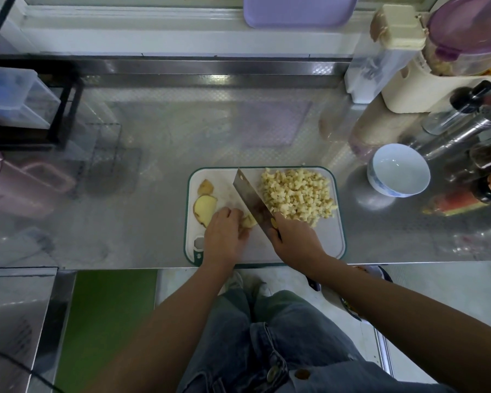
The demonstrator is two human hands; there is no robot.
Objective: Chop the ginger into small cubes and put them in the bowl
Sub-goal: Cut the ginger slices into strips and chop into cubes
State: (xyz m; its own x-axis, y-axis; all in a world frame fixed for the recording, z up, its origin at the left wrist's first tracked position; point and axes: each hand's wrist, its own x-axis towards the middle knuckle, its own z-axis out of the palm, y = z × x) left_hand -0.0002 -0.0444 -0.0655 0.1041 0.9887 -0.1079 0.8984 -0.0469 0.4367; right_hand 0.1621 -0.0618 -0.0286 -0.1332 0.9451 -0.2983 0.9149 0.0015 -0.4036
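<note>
Shiny steel desk (182, 131) w/ white rectangular plastic cutting board, green rim (309, 245), at the front edge. L hand (226, 232) sits on the board's left-centre, fingers curled over and pinning a small pale-yellow ginger chunk (248, 221) that pokes out on its right side. R hand (296, 239) is wrapped round the handle of a wide steel cleaver (250, 199); handle mostly hidden by the grip. Blade runs diagonally up-left from the R hand, edge down, just beside the pinned chunk; can't tell if it touches. Right of the blade, on the board's upper right: 1 big pile of small pale ginger cubes (298, 195). Left part of board: 1 large ginger slab w/ cut face up (204, 207), touching the L hand's knuckle side, and 1 small brownish ginger knob (205, 187) just above it. White ceramic bowl w/ blue pattern (398, 170) stands on the desk right of the board, near its upper-right corner, apart from the cubes. Bottles and a cream plastic container (406, 92) crowd the desk behind the bowl. Pink jug (26, 182) at far left.
</note>
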